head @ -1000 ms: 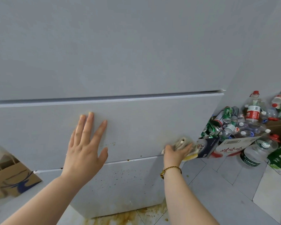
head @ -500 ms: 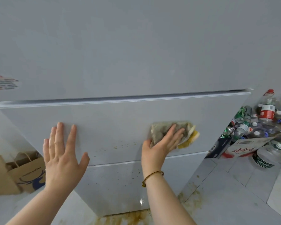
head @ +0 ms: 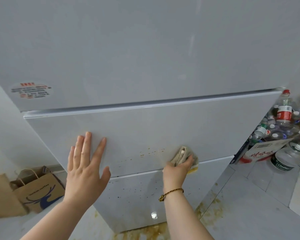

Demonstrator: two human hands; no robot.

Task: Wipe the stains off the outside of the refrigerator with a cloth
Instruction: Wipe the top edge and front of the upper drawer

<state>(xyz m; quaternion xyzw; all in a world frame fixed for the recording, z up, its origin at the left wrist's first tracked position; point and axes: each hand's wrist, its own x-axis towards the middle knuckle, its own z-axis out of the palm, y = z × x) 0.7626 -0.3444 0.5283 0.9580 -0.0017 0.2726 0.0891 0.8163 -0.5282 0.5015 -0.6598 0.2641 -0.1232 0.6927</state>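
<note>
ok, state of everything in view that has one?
left hand: flat on middle drawer
right hand: holds cloth
cloth: bunched, pressed on middle drawer
middle drawer: closed, brown spots beside cloth
bottom drawer: closed, speckled
floor: stained under fridge
paper bag: upright, open

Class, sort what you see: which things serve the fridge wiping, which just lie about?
Job: refrigerator, cloth, brown stains, right hand holding the cloth, left hand flat against the refrigerator.
Lying about: paper bag, plastic bottles, cardboard box.
</note>
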